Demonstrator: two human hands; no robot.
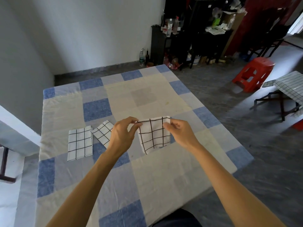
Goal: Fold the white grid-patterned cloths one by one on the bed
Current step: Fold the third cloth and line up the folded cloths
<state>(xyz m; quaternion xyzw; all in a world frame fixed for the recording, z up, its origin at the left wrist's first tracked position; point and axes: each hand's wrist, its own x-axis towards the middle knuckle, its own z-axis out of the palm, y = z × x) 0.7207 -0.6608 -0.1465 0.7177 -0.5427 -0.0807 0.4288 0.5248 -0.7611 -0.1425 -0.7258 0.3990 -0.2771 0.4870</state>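
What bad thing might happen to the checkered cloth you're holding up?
1. The left hand and the right hand each pinch only a top corner of the held cloth, so a corner might slip out and the cloth could flop open crooked.
2. The left arm passes right over the small folded cloth on the bed. A sideways move may knock it askew, or bump the bigger folded cloth beside it.

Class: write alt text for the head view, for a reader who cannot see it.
A left hand and a right hand pinch the top corners of a white grid-patterned cloth, holding it over a bed with a blue and cream checked sheet. Left of them, a folded cloth and a second folded cloth lie on the bed.
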